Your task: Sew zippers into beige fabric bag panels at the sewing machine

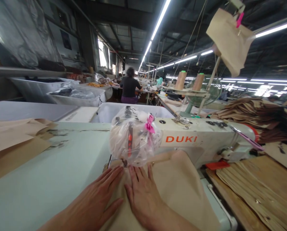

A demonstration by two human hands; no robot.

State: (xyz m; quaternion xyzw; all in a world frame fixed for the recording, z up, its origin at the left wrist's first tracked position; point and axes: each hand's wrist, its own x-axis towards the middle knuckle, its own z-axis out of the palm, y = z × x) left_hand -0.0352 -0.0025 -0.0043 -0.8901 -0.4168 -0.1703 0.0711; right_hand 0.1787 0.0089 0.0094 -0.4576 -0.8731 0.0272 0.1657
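Note:
A tan fabric piece lies on the bed of a white sewing machine marked DUKI. My left hand rests flat on the fabric's left edge, fingers stretched toward the needle area. Beside it my right hand presses flat on the same cloth with fingers spread. Both sets of fingertips are just in front of the presser foot. A clear plastic bag tied with a pink ribbon covers the machine's head and hides most of the needle.
Tan cut pieces lie at the left of the pale green table. Stacked pieces sit on a wooden board at right. Thread cones, a green fan and white bins stand beyond. A person sits farther back.

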